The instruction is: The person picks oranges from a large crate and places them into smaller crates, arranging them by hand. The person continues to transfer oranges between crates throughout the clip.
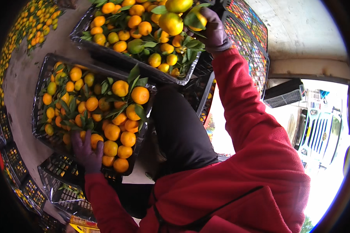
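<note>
Before me stands a black plastic crate of orange and green-yellow citrus fruit with leaves; larger oranges lie along its near right side. My left hand, in a purple glove, rests with spread fingers on the fruit at this crate's lower edge. Whether it grips one cannot be told. Beyond is a second black crate, lined with clear plastic and full of leafy citrus. Over its far right part my right hand, also gloved, holds a leafy citrus fruit. Two greenish-yellow citrus fruits are close beside it.
More black crates stand below left, with a yellow crate near them. Citrus is heaped on the floor at the far left. Stacked crates rise at the right, near a wall. A vehicle stands outside.
</note>
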Available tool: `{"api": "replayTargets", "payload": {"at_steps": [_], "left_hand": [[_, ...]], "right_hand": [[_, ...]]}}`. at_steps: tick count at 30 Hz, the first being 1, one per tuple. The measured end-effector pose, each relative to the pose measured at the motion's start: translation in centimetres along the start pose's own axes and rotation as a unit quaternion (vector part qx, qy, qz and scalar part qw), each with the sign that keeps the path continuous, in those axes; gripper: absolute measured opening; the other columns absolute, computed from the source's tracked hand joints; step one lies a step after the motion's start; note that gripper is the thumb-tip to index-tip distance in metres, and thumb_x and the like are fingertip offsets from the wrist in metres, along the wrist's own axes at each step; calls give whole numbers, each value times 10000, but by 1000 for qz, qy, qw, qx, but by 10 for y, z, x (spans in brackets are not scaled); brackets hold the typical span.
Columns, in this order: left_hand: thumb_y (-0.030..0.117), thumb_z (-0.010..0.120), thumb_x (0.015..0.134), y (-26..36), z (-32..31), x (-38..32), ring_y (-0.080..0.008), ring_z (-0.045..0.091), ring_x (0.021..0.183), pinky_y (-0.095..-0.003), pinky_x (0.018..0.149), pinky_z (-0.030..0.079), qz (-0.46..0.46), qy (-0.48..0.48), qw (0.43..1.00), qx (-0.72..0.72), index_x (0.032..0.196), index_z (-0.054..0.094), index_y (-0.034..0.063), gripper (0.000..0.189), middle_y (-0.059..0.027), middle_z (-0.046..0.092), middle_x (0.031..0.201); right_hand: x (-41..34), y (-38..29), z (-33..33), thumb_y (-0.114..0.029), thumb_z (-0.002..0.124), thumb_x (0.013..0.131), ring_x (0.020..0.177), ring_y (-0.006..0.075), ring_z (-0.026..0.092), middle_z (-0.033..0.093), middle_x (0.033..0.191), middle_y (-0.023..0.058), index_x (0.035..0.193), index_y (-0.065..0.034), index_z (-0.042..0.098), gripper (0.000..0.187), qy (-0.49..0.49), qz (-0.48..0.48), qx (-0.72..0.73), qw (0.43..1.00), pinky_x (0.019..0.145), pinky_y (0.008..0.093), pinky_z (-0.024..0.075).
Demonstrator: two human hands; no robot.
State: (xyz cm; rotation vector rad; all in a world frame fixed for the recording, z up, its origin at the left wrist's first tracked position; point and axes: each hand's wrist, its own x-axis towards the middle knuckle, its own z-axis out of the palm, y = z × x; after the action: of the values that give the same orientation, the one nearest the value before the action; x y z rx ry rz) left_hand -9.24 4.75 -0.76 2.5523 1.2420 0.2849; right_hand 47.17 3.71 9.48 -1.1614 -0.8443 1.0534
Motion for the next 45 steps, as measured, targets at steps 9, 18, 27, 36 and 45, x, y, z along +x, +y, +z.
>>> {"api": "replayTargets", "payload": {"at_steps": [9, 18, 27, 36, 45], "left_hand": [[410, 691, 855, 5, -1, 1, -447, 405, 1336, -542, 1070, 382, 23, 50, 998, 16, 1286, 610, 122, 524, -188, 435, 1449], [407, 758, 757, -1, 9, -3, -403, 400, 1345, -527, 1098, 353, 7, 86, 996, 6, 1246, 634, 155, 564, -137, 434, 1454], [437, 760, 720, 1, 9, 0, -390, 380, 1353, -538, 1090, 339, 2, 89, 996, 5, 1224, 639, 155, 591, -133, 423, 1453], [438, 766, 700, 2, 11, 1, -383, 391, 1341, -533, 1080, 343, -2, 93, 996, 12, 1184, 645, 152, 575, -125, 436, 1431], [402, 744, 752, 3, 9, 0, -401, 359, 1381, -539, 1135, 309, -12, 63, 998, 10, 1197, 638, 133, 531, -144, 393, 1493]], "right_hand": [[62, 76, 65, -555, 578, 875, 781, 220, 661, 694, 919, 93, 1091, -99, 645, 509, 27, 97, 210, 972, 612, 337, 543], [49, 69, 110, -428, 551, 956, 953, 234, 636, 645, 1144, 72, 1268, -84, 554, 465, -273, 12, 334, 902, 767, 400, 553], [18, 134, 247, -411, 563, 953, 1029, 205, 666, 690, 1137, 101, 1244, -71, 634, 453, -360, 237, -31, 902, 859, 354, 553], [-3, 195, 312, -536, 670, 871, 1181, 345, 625, 684, 1185, 213, 1385, -107, 547, 681, -365, 139, -420, 819, 982, 422, 499], [-45, 185, 317, -371, 677, 872, 1084, 404, 642, 671, 1138, 216, 1237, -84, 613, 468, -209, -91, -415, 881, 924, 461, 522]]}}
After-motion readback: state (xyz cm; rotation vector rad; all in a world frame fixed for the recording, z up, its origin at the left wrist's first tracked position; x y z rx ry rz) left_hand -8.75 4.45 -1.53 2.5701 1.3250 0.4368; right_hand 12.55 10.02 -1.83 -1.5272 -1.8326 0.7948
